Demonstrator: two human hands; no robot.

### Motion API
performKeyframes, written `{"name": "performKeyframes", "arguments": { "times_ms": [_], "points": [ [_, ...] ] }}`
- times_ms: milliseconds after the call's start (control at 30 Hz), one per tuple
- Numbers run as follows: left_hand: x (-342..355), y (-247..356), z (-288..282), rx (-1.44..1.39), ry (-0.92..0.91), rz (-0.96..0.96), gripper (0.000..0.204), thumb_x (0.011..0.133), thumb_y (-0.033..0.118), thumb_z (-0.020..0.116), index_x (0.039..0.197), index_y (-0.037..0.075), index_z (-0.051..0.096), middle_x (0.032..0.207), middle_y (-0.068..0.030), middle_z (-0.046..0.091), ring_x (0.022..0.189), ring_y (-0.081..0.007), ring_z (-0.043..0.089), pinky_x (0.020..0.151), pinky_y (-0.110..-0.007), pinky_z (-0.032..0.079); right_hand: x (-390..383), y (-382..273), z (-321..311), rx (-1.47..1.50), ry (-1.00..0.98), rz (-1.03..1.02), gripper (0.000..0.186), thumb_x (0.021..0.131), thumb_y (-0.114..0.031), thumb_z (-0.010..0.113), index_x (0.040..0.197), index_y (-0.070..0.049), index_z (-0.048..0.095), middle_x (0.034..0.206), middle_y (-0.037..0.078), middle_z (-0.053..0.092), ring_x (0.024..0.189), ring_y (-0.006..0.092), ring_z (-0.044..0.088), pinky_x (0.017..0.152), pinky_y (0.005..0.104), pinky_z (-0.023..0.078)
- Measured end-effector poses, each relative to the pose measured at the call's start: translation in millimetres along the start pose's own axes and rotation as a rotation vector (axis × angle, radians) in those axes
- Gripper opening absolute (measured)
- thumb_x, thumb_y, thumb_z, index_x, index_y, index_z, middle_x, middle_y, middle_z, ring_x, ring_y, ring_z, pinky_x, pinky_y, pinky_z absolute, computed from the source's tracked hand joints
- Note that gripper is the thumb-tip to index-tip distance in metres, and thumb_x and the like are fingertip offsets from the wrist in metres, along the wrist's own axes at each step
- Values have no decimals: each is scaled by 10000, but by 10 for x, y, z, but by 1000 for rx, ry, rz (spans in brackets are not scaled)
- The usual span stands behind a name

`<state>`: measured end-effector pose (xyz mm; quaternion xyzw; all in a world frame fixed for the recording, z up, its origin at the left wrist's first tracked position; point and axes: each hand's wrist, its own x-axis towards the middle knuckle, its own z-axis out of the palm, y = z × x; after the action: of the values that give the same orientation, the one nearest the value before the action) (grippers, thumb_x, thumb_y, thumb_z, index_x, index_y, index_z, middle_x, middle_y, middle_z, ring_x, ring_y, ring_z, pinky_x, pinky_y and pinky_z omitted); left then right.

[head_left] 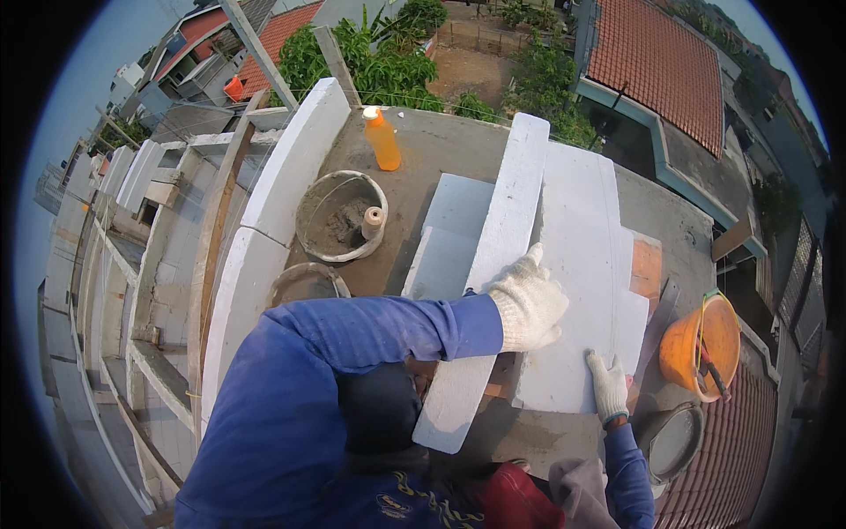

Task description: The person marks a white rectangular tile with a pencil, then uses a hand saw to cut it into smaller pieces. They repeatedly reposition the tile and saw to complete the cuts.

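Observation:
My left hand (529,304), in a white knitted glove, rests over the right edge of a long, narrow white block (507,212), one finger stretched forward and the others spread toward the wider white slab (577,256) beside it. A thin curved line runs along that slab. At the slab's near right edge lies my gloved right hand (608,385), fingers extended against it. Whether either hand bears any grip underneath is hidden. Left of the long block, a pale flat piece (449,251) lies on the grey cement surface.
At left stand a mortar bucket (310,231) with a roller-shaped handle inside, another round container (286,286) and an orange bottle (382,141). A white block wall (264,212) borders them. An orange bucket (674,353) with a tool and a grey pan (677,441) are at right, near tiled roofs below.

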<state>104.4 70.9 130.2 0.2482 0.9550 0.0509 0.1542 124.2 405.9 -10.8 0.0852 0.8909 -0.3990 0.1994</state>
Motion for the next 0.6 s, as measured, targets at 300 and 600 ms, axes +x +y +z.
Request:
{"name": "performKeyframes", "arguments": {
  "times_ms": [300, 600],
  "points": [
    [-10, -2, -2, 31, 6, 16, 509, 1132, 485, 678, 1122, 27, 901, 1059, -165, 845, 1217, -367, 806, 1429, -653, 298, 38, 49, 19, -37, 13, 40, 1001, 1048, -607, 844, 1621, 174, 593, 1430, 318, 805, 1327, 373, 774, 1171, 435, 561],
    [-19, 4, -49, 26, -39, 11, 515, 1137, 494, 680, 1159, 27, 895, 1106, -160, 849, 1238, -372, 803, 1439, -642, 289, 21, -5, 34, -127, 86, 97, 951, 1056, -561, 852, 1636, 148, 598, 1455, 282, 803, 1321, 348, 772, 1168, 425, 562]
  ]
}}
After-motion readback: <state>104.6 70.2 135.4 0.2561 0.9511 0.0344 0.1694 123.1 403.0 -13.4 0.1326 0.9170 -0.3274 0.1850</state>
